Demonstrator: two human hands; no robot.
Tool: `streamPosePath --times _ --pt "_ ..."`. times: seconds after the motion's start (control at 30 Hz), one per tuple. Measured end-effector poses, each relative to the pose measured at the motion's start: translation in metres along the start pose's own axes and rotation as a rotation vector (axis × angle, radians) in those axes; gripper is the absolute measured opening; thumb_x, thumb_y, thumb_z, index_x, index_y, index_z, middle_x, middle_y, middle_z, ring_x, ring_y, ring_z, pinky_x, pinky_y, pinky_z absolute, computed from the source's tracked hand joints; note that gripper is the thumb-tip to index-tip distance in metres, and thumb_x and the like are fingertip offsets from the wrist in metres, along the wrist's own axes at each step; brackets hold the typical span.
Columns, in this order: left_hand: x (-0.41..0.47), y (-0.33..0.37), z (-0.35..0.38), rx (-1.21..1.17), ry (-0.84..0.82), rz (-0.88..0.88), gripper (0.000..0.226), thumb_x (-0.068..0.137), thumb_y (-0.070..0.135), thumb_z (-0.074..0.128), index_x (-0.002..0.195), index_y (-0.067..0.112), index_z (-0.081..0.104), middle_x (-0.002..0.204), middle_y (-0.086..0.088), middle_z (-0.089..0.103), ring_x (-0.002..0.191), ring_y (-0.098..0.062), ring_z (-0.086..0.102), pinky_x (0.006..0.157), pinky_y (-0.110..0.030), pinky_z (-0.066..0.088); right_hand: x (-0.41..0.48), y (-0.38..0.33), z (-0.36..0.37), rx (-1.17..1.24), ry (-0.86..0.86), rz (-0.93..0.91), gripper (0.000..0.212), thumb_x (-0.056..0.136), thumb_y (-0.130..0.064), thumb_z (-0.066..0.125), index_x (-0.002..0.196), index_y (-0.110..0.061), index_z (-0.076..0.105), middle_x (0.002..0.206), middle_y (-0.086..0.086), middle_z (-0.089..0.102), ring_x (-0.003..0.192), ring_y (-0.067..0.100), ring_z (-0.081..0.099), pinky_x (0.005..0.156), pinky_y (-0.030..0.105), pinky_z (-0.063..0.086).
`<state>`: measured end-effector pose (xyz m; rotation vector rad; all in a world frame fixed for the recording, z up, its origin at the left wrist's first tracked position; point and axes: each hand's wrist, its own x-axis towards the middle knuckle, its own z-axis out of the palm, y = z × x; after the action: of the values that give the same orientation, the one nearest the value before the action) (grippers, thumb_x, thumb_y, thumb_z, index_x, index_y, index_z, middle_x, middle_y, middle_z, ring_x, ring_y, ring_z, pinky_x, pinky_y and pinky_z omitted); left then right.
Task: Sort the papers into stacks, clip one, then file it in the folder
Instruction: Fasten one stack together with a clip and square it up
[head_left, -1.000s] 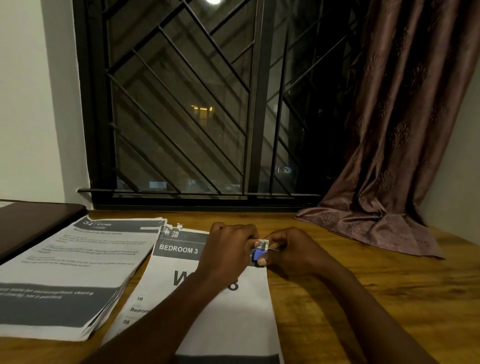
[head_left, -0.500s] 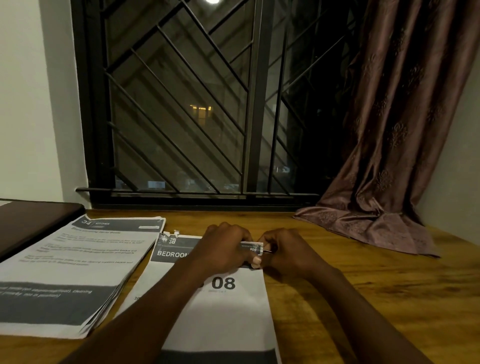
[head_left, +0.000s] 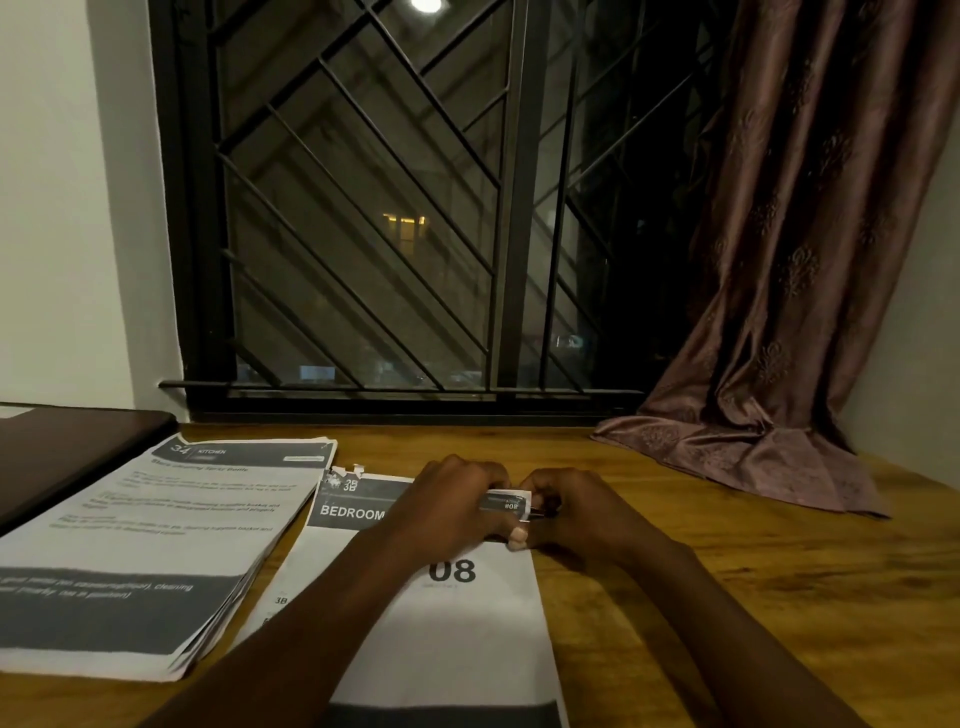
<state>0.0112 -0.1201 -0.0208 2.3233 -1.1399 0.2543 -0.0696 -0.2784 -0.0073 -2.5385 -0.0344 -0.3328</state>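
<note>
the clipping step is in hand. the bedroom stack (head_left: 467, 639) lies on the table (head_left: 727, 597) at 6 o'clock. its 1 o'clock corner is pinched up in the left grip (head_left: 447, 512), and the right grip (head_left: 576, 514) is clenched on a small clip (head_left: 539, 512), mostly hidden. the kitchen stack (head_left: 156, 545) lies at 8 o'clock. next, the clip must be seated squarely over all the sheets, then released.

Left hand (head_left: 447, 506), right hand (head_left: 576, 512), curled, touching
</note>
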Motion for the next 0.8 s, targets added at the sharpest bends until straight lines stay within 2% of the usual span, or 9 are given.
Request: streamPosePath --times 0.1,0.2,0.27,0.4,0.5,0.6,0.67,0.73,0.8 --pt "0.000 -0.004 -0.005 -0.121 -0.029 0.000 0.050 0.064 0.061 0.073 0.109 0.042 0.061 0.098 0.011 0.068 0.090 -0.009 0.061 0.076 -0.034 0.055 0.001 0.001 -0.005 0.004 -0.120 0.042 0.034 0.067 -0.022 0.084 0.093 -0.025 0.063 0.088 -0.009 0.065 0.081 0.014 0.064 0.071 0.032 0.054" --pt "0.003 -0.001 -0.011 -0.108 0.002 0.039 0.011 0.084 0.045 0.070 0.091 0.038 0.067 0.087 0.015 0.067 0.085 -0.003 0.060 0.078 -0.035 0.055 -0.001 0.008 -0.018 -0.051 -0.225 0.080 0.032 0.071 -0.018 0.082 0.094 -0.029 0.062 0.095 -0.010 0.063 0.088 0.012 0.062 0.071 0.024 0.053" --pt "0.003 0.002 -0.017 -0.072 0.004 0.052 0.008 0.086 0.034 0.070 0.081 0.035 0.065 0.081 0.014 0.065 0.082 -0.003 0.058 0.076 -0.033 0.052 -0.003 0.018 -0.030 -0.088 -0.245 0.133 0.039 0.071 -0.014 0.081 0.105 -0.026 0.066 0.106 -0.007 0.065 0.097 0.014 0.062 0.077 0.023 0.053" --pt "0.002 0.006 -0.023 -0.113 -0.024 0.066 0.002 0.087 0.028 0.072 0.086 0.028 0.070 0.079 0.016 0.063 0.078 -0.001 0.059 0.066 -0.016 0.042 -0.008 0.031 -0.040 -0.044 -0.183 0.222 0.041 0.073 -0.006 0.079 0.108 -0.022 0.069 0.106 0.000 0.067 0.075 0.007 0.064 0.060 0.018 0.051" --pt "0.003 0.010 -0.025 -0.155 -0.011 0.079 0.008 0.089 0.026 0.070 0.094 0.022 0.074 0.085 0.013 0.067 0.081 -0.001 0.061 0.069 -0.017 0.047 -0.008 0.031 -0.040 -0.017 -0.188 0.241 0.041 0.075 -0.005 0.077 0.112 -0.019 0.067 0.108 0.002 0.067 0.066 0.004 0.061 0.056 0.016 0.049" --pt "0.002 0.012 -0.030 -0.164 0.034 0.042 0.003 0.092 0.027 0.066 0.090 0.027 0.068 0.083 0.013 0.065 0.079 -0.003 0.062 0.067 -0.021 0.046 -0.008 0.018 -0.043 -0.057 -0.042 0.182 0.037 0.080 -0.021 0.074 0.116 -0.021 0.063 0.115 -0.001 0.065 0.086 0.006 0.062 0.072 0.016 0.050" --pt "0.001 0.012 -0.037 -0.189 0.091 0.007 0.009 0.093 0.026 0.064 0.087 0.033 0.062 0.081 0.014 0.063 0.077 -0.003 0.061 0.066 -0.021 0.042 -0.014 -0.004 -0.045 0.180 0.046 0.144 0.029 0.086 -0.040 0.063 0.106 -0.019 0.067 0.102 0.003 0.071 0.087 0.012 0.067 0.081 0.027 0.056" --pt "0.001 0.014 -0.048 -0.229 0.171 -0.019 0.013 0.094 0.024 0.063 0.087 0.034 0.060 0.082 0.013 0.063 0.077 -0.001 0.060 0.065 -0.021 0.041 -0.020 -0.025 -0.048 0.406 -0.147 0.183 0.042 0.086 -0.053 0.053 0.104 -0.018 0.068 0.092 0.002 0.074 0.085 0.017 0.070 0.079 0.033 0.058" --pt "0.003 0.018 -0.060 -0.252 0.269 -0.046 0.008 0.093 0.024 0.064 0.090 0.030 0.061 0.085 0.010 0.063 0.078 0.000 0.058 0.064 -0.019 0.041 -0.024 -0.037 -0.045 0.383 -0.403 0.212 0.040 0.087 -0.052 0.054 0.109 -0.021 0.066 0.095 -0.004 0.074 0.085 0.012 0.071 0.073 0.026 0.056"
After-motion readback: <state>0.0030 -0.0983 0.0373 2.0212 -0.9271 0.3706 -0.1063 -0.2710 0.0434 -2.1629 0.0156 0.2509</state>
